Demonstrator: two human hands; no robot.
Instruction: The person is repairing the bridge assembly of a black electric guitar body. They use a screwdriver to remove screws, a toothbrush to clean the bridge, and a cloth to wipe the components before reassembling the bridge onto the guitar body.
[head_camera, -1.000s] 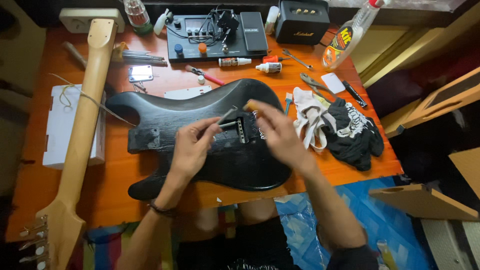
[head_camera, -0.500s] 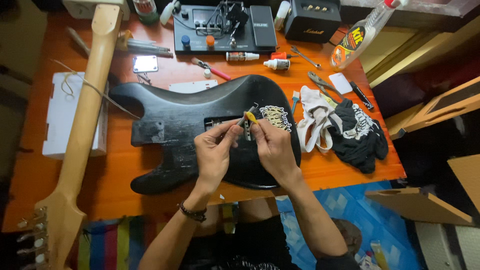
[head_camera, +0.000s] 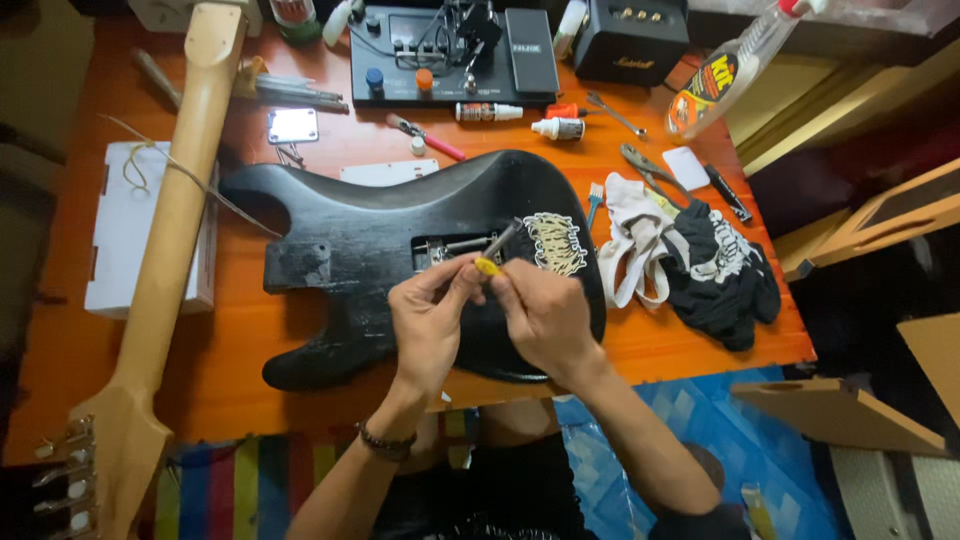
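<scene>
both hands meet over a black guitar body (head_camera: 380, 250) lying near the front edge of an orange table (head_camera: 250, 330). the left hand (head_camera: 432, 322) and right hand (head_camera: 540, 318) pinch a small yellow-handled tool (head_camera: 490, 262) between their fingertips, its metal tip angled into the open cavity in the body. a black and white cloth (head_camera: 700, 260) lies toward the right edge. a detached guitar neck (head_camera: 165, 260) runs along the left side. a black pedal board (head_camera: 450, 55) sits at the back edge.
</scene>
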